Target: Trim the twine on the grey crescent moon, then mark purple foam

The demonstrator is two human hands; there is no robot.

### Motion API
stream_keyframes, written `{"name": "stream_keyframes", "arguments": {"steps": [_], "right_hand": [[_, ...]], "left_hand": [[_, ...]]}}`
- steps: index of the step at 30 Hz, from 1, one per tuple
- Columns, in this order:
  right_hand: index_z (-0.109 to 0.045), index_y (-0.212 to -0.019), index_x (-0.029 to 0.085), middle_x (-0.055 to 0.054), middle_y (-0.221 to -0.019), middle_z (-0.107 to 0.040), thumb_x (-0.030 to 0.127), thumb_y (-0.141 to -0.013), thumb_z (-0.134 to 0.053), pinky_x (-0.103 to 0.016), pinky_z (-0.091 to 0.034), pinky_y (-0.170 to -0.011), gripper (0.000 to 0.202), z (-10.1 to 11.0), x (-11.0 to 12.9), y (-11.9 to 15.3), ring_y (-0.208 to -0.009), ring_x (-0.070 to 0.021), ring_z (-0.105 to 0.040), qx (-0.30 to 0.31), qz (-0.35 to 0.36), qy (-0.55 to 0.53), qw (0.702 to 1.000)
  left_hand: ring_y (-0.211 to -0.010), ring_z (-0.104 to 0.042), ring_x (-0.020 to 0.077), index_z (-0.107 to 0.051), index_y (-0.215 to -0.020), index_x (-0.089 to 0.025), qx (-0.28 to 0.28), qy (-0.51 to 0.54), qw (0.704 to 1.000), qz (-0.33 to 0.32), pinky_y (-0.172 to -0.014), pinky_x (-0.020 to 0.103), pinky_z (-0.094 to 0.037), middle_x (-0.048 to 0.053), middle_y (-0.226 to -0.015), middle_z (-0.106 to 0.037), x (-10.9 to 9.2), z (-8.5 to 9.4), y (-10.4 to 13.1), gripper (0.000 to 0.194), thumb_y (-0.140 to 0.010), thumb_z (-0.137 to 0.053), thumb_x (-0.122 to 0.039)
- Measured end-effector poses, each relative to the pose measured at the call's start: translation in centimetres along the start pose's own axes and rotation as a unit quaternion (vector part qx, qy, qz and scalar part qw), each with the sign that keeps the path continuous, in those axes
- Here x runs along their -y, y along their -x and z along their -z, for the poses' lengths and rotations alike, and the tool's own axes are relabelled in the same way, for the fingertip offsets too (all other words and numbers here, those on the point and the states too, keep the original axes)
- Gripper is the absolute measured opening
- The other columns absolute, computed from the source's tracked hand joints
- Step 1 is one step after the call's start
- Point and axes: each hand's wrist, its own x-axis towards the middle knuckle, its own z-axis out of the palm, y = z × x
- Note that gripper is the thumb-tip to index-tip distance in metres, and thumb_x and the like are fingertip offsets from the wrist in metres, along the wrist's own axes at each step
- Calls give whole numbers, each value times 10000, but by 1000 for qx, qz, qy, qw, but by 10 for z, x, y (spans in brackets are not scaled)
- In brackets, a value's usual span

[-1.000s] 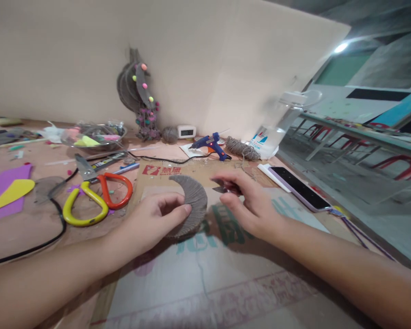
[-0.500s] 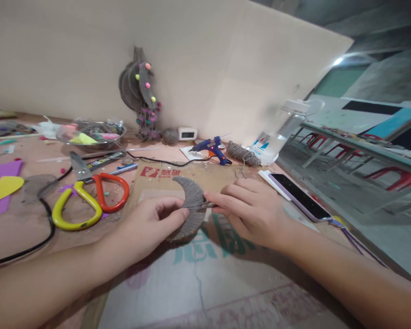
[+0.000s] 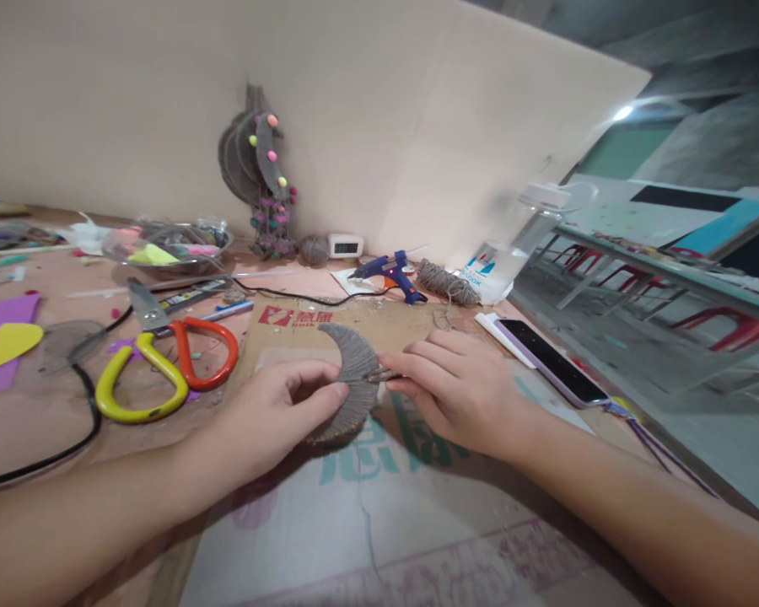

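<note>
A grey, yarn-wrapped crescent [image 3: 354, 379] is held up over the cardboard. My left hand [image 3: 284, 405] pinches its left, inner edge, with the thumb on the front face. My right hand [image 3: 461, 388] grips a thin metal tool like tweezers [image 3: 381, 375] between thumb and fingers. The tool's tip touches the crescent's right side near the middle. Beneath both hands lies a cardboard sheet [image 3: 367, 523] with green and red print.
Scissors [image 3: 164, 362] with yellow and red handles lie left. Behind are a bowl [image 3: 170, 249], blue glue gun [image 3: 392, 271], yarn [image 3: 449, 282] and bottle [image 3: 512, 244]. A phone [image 3: 550, 358] lies right. A decorated crescent hanging [image 3: 269, 160] is against the wall.
The tool in my right hand has changed angle, and more of it now shows across the crescent's face. My left hand has barely moved.
</note>
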Motion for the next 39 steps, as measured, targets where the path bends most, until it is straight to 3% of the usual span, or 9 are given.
{"name": "stream_keyframes", "arguments": {"steps": [15,23,34,39], "right_hand": [[-625,-990,145,-30,-732,-638,211,-915,-482,-282,-372,-593,174,-6,-1,0,-654,-146,-528,-25,3,-44,999],[-564,-1019,137,-54,-800,-651,247,-900,-525,-283,-404,-632,167,-3,0,0,-706,-163,-549,-58,-6,-50,997],[-583,-986,137,-42,-780,-658,195,-877,-556,-287,-381,-602,127,-6,1,3,-670,-161,-517,-29,7,-17,999],[-592,-963,136,-40,-776,-663,204,-873,-573,-285,-374,-596,115,-6,3,3,-678,-159,-525,-33,14,0,999]], "left_hand": [[-699,-551,136,-666,-806,-195,27,41,999,18,-634,219,-426,-22,-743,-629,-3,1,1,195,-844,-538,-337],[-657,-478,109,-629,-789,-188,20,22,999,23,-604,206,-369,-42,-709,-552,-1,2,2,235,-865,-507,-374],[-699,-510,141,-641,-811,-189,20,-3,1000,8,-637,233,-381,-23,-740,-591,-2,0,0,228,-866,-485,-346],[-663,-475,115,-629,-783,-186,27,-13,1000,-4,-619,216,-356,-47,-694,-545,-1,0,1,220,-870,-482,-323]]}}
